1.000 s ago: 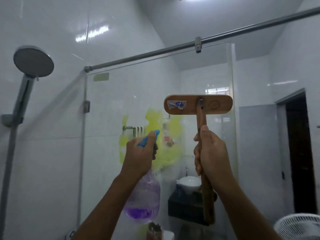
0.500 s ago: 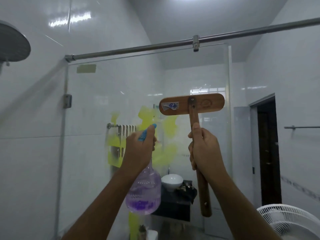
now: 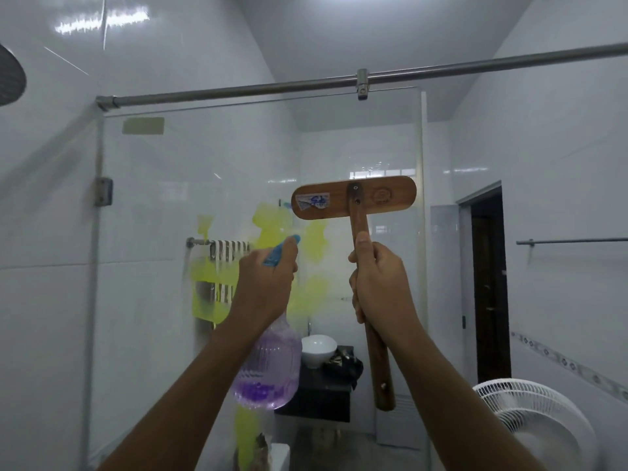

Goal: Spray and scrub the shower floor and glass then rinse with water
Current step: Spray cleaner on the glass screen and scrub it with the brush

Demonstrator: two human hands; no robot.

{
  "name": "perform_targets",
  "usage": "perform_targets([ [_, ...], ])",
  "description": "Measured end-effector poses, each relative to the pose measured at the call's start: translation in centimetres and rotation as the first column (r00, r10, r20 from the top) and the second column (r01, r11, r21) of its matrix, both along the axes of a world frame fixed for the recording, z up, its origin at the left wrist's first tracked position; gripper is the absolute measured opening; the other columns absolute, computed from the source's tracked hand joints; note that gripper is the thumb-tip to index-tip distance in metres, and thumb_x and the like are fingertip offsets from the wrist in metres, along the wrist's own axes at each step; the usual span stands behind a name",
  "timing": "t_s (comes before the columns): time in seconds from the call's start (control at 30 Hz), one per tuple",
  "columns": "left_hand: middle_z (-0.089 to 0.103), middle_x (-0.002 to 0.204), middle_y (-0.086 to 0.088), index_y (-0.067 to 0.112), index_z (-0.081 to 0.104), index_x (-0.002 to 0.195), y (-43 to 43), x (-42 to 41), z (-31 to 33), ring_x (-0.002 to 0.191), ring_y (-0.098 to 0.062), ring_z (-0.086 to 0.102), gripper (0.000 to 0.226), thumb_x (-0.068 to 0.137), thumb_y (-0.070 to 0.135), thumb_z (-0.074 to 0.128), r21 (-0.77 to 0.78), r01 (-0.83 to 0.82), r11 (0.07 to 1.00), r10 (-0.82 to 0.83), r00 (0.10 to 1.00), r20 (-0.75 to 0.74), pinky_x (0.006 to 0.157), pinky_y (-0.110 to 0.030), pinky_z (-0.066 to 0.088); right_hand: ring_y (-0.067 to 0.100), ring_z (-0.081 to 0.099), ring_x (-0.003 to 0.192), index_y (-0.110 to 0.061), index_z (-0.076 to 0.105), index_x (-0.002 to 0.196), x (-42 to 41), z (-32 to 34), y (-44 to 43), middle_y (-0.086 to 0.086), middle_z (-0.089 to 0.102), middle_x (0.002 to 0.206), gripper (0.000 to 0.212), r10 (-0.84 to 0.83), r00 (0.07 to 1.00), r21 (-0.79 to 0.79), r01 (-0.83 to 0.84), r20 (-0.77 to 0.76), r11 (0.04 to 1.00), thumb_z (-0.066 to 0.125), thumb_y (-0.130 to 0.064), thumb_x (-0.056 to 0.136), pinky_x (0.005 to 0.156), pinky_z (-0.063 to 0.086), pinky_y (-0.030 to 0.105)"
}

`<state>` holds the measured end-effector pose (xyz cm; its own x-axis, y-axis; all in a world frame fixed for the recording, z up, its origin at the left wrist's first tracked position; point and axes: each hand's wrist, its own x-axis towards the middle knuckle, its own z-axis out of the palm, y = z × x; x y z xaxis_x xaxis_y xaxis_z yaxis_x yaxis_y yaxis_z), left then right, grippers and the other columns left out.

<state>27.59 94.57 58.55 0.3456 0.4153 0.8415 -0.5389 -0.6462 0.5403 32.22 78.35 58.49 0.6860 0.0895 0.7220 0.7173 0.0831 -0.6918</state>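
Wooden brush: a long-handled scrubbing brush (image 3: pixel 353 202) is held upright, its flat oblong head at the top, back side toward the camera, with a torn blue-and-white sticker on the left half; whether the head touches the glass cannot be told.
Right hand: the right hand (image 3: pixel 377 283) is wrapped tight around the brush handle just below the head, thumb laid up along the shaft; the handle's lower end hangs free beneath the fist.
Left hand: the left hand (image 3: pixel 263 287) is closed around the neck of a spray bottle (image 3: pixel 268 372), raised just beside the right hand and aimed at the glass.
Spray bottle: clear plastic, purple liquid pooled in its rounded base, blue nozzle poking out above the fingers.
Glass panel: the shower glass (image 3: pixel 163 198) stands straight ahead, hung from a steel rail (image 3: pixel 272 87) that crosses the top of the view, with a hinge on its left edge.
Marks on glass: yellow-green patches (image 3: pixel 272 222) spread over the middle of the panel, behind and between the two hands, with a streak lower down.
Beyond the glass: a white basin (image 3: pixel 317 348) sits on a dark surface (image 3: pixel 323 385), and a towel rail is on the tiled wall to the left.
Edges: part of a shower head (image 3: pixel 10 79) shows at far left; a white fan (image 3: pixel 533 423) at lower right; a dark doorway (image 3: pixel 489 283) at right.
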Motion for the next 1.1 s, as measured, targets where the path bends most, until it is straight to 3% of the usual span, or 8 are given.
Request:
perform_targets([
  [0.13, 0.062, 0.054, -0.007, 0.011, 0.064, 0.062, -0.1, -0.2, 0.4, 0.049, -0.017, 0.058, 0.062, 0.091, 0.062, 0.044, 0.066, -0.025, 0.998, 0.024, 1.0, 0.017, 0.053, -0.043, 0.053, 0.013, 0.055, 0.056, -0.016, 0.059, 0.097, -0.1, 0.0, 0.2, 0.001, 0.056, 0.069, 0.042, -0.018, 1.0, -0.031, 0.019, 0.016, 0.999, 0.035, -0.05, 0.103, 0.046, 0.047, 0.021],
  [0.27, 0.06, 0.058, -0.02, 0.003, 0.062, 0.063, 0.2, 0.2, 0.1, 0.049, -0.033, 0.055, 0.06, 0.095, 0.053, 0.05, 0.062, -0.032, 0.998, 0.031, 0.999, 0.018, 0.052, -0.056, 0.053, 0.013, 0.057, 0.059, -0.021, 0.057, 0.088, -0.3, 0.0, 0.5, 0.001, 0.057, 0.068, 0.04, -0.022, 0.999, -0.038, 0.023, 0.029, 0.999, 0.034, -0.05, 0.103, 0.056, 0.053, 0.027],
  [0.33, 0.061, 0.058, -0.018, 0.007, 0.063, 0.064, 0.3, 0.3, -0.1, 0.053, -0.039, 0.059, 0.059, 0.095, 0.056, 0.049, 0.075, -0.046, 0.996, 0.044, 0.998, 0.034, 0.051, -0.055, 0.054, 0.013, 0.056, 0.058, -0.02, 0.057, 0.089, -0.4, -0.1, 0.5, 0.002, 0.056, 0.068, 0.041, -0.022, 1.0, -0.05, 0.024, 0.021, 0.998, 0.034, -0.051, 0.103, 0.053, 0.052, 0.026],
  [0.43, 0.064, 0.058, -0.008, 0.017, 0.064, 0.063, 0.5, 0.3, -0.2, 0.052, -0.027, 0.063, 0.057, 0.093, 0.061, 0.045, 0.084, -0.071, 0.994, 0.07, 0.997, 0.025, 0.053, -0.044, 0.055, 0.014, 0.055, 0.057, -0.015, 0.058, 0.094, -0.3, -0.2, 0.5, 0.005, 0.055, 0.068, 0.044, -0.018, 1.0, -0.07, 0.019, 0.014, 0.997, 0.034, -0.051, 0.104, 0.048, 0.048, 0.023],
  [0.57, 0.065, 0.06, -0.012, 0.016, 0.064, 0.063, 0.5, 0.8, -0.5, 0.054, -0.035, 0.064, 0.053, 0.095, 0.054, 0.046, 0.063, -0.102, 0.993, 0.101, 0.995, 0.028, 0.054, -0.053, 0.057, 0.015, 0.055, 0.057, -0.013, 0.058, 0.097, 0.1, -0.3, 0.6, 0.005, 0.056, 0.069, 0.047, -0.028, 1.0, -0.087, 0.029, 0.009, 0.996, 0.033, -0.052, 0.104, 0.047, 0.048, 0.022],
  [0.7, 0.064, 0.058, -0.008, 0.018, 0.064, 0.062, 0.4, 1.0, -0.3, 0.054, -0.029, 0.065, 0.053, 0.097, 0.053, 0.046, 0.076, -0.117, 0.99, 0.117, 0.993, 0.012, 0.057, -0.051, 0.057, 0.015, 0.055, 0.056, -0.014, 0.058, 0.096, 0.4, 0.0, 1.0, 0.005, 0.056, 0.07, 0.046, -0.032, 0.999, -0.097, 0.033, 0.009, 0.995, 0.033, -0.052, 0.104, 0.045, 0.047, 0.021],
  [0.87, 0.061, 0.062, -0.026, -0.003, 0.062, 0.065, 0.4, 1.3, -0.2, 0.05, -0.036, 0.057, 0.061, 0.097, 0.048, 0.053, 0.027, -0.078, 0.997, 0.078, 0.997, 0.003, 0.052, -0.056, 0.053, 0.016, 0.056, 0.058, -0.015, 0.057, 0.095, 0.8, 0.6, 1.4, 0.006, 0.057, 0.071, 0.045, -0.048, 0.999, -0.098, 0.049, 0.016, 0.994, 0.033, -0.052, 0.104, 0.044, 0.049, 0.021],
  [1.1, 0.061, 0.062, -0.026, -0.003, 0.063, 0.067, 0.7, 0.7, 0.1, 0.059, -0.046, 0.061, 0.057, 0.103, 0.041, 0.052, 0.056, -0.091, 0.994, 0.089, 0.995, 0.036, 0.053, -0.056, 0.054, 0.016, 0.057, 0.058, -0.015, 0.057, 0.096, 1.2, 0.7, 1.6, 0.007, 0.059, 0.073, 0.044, -0.071, 0.997, -0.09, 0.073, 0.022, 0.993, 0.033, -0.051, 0.104, 0.042, 0.047, 0.019],
])
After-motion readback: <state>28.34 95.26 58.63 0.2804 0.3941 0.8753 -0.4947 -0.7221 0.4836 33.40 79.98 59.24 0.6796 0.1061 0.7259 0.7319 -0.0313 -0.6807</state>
